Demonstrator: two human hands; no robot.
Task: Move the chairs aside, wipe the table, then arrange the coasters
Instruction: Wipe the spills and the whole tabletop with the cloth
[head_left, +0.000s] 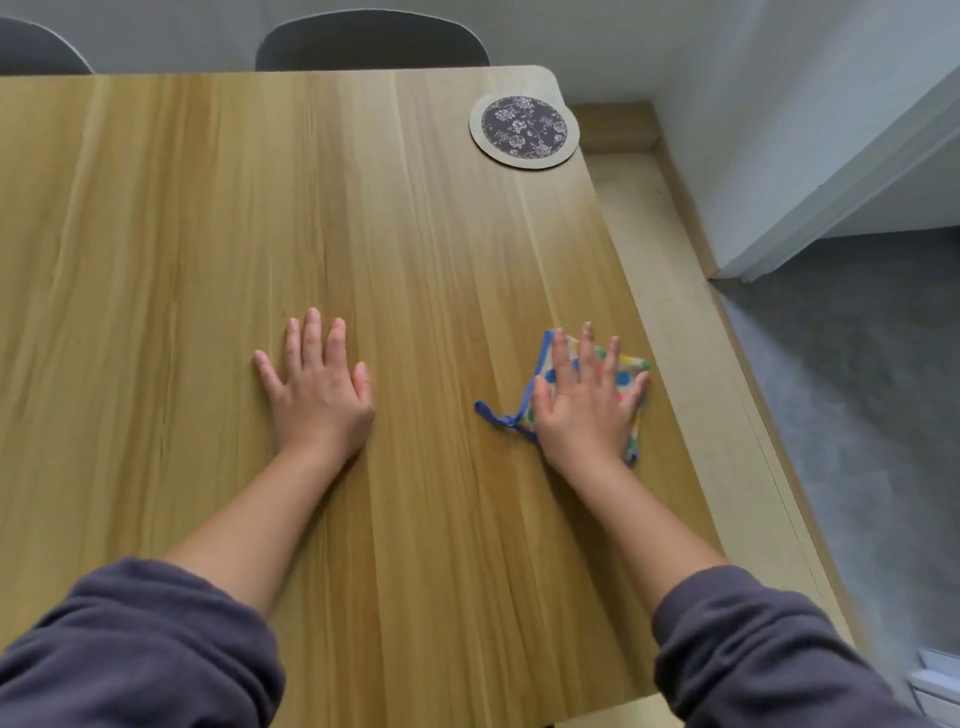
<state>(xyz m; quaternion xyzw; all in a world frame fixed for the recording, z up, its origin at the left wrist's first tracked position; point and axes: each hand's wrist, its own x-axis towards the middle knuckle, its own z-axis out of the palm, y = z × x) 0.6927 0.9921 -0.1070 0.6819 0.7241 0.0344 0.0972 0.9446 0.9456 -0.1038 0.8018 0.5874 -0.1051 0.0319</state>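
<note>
The wooden table (208, 218) fills most of the view. My right hand (587, 400) lies flat, fingers spread, pressing a folded dotted cloth with blue trim (631, 366) onto the table near its right edge. My left hand (317, 384) rests flat on the bare wood, fingers straight, holding nothing. Round coasters with a dark floral centre (524, 130) sit at the far right corner, seemingly stacked. Two grey chair backs, one in the middle (371, 44) and one at the left (36, 49), show behind the far edge.
A white wall runs behind the table. To the right are a light wooden ledge (691, 312), grey carpet (857, 405) and a white door frame (831, 197).
</note>
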